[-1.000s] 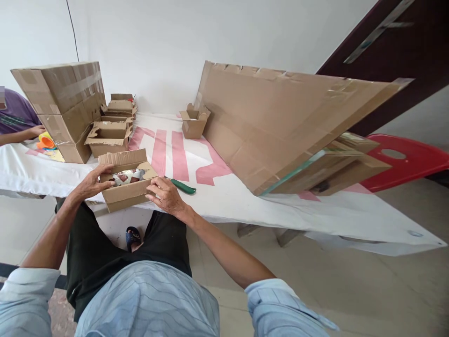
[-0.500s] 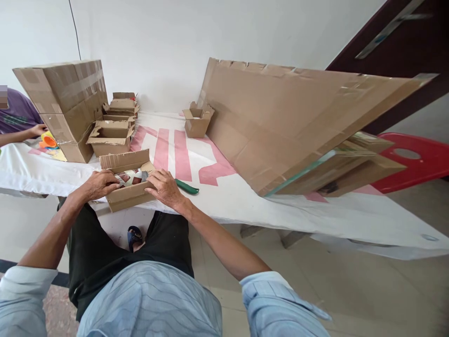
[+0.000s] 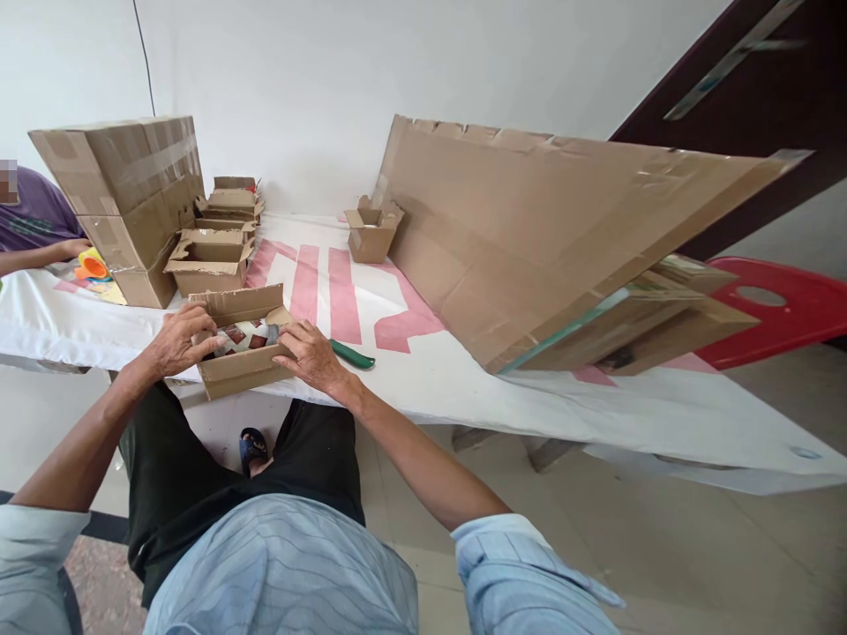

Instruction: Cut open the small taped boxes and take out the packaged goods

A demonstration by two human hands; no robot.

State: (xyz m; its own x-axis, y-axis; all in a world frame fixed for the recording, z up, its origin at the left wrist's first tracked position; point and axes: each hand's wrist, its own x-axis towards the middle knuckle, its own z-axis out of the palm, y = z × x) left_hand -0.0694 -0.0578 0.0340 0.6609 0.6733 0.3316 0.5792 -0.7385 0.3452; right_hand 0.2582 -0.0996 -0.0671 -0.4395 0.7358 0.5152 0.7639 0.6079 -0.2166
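Note:
A small open cardboard box [image 3: 248, 374] lies at the table's front edge. Inside it is an item in brown-and-white patterned wrapping [image 3: 246, 336] with a grey part towards its right end; I cannot make out what it is. My left hand [image 3: 180, 341] is at the box's left end, fingers bent over the end flap and thumb reaching inside. At the right end, my right hand [image 3: 312, 357] grips the wall with fingers curled over the rim. Just right of that hand lies a green-handled tool [image 3: 352, 354], its other end hidden behind the hand.
Taped cartons [image 3: 125, 198] stand stacked at the left, beside a row of open boxes [image 3: 210, 265]. Another small box [image 3: 371, 236] sits near a large leaning cardboard panel [image 3: 529, 229]. A co-worker's hand [image 3: 71, 249] is near an orange-and-yellow object [image 3: 93, 265]. A red chair [image 3: 781, 300] is at the right.
My left hand has shifted left and up along the box's left end, its thumb and fingers now wider apart. My right hand keeps its place, and the box has barely moved.

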